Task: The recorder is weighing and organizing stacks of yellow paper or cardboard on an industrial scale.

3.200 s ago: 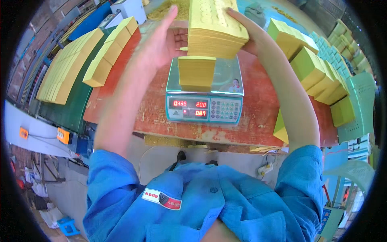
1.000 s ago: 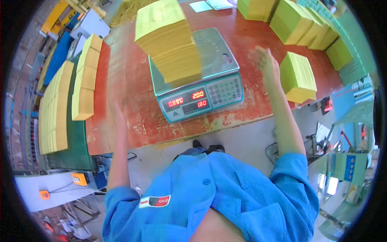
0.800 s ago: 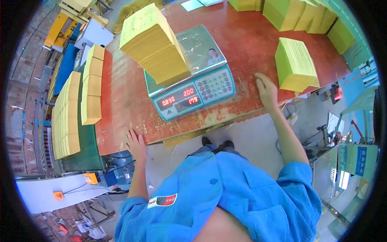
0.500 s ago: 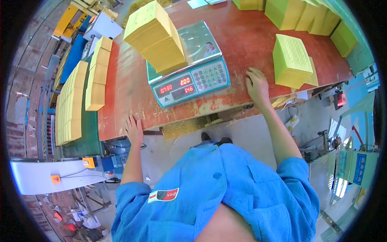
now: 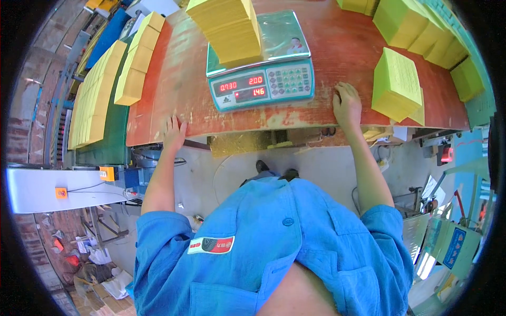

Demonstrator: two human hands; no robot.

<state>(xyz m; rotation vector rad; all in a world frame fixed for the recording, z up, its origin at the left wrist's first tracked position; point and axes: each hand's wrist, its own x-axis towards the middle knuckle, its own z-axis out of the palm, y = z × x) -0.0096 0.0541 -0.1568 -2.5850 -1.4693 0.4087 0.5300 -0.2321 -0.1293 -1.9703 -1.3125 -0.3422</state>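
My left hand (image 5: pixel 174 133) lies on the red tabletop (image 5: pixel 174 79) near its front left corner, fingers spread, holding nothing. At the front edge further right, my right hand (image 5: pixel 348 104) rests on the table with its fingers loosely bent and apart, also without anything in it. Between the hands stands a teal digital scale (image 5: pixel 262 87) with lit red digits and a keypad. A tall stack of yellow paper (image 5: pixel 229 34) sits on the left part of its glossy plate. Right of my right hand is a smaller yellow paper stack (image 5: pixel 396 87), with loose sheets partly under it.
Rows of yellow paper stacks (image 5: pixel 100 89) stand on a green surface (image 5: pixel 108 134) beyond the table's left edge. More yellow stacks (image 5: pixel 406 26) line the far right. A white machine panel (image 5: pixel 37 184) is at the left, a light green machine (image 5: pixel 453 247) at the lower right.
The view has shifted, so the table and scale sit higher in the picture. Both hands stay on the tabletop, and the stack remains on the scale with the same lit reading.
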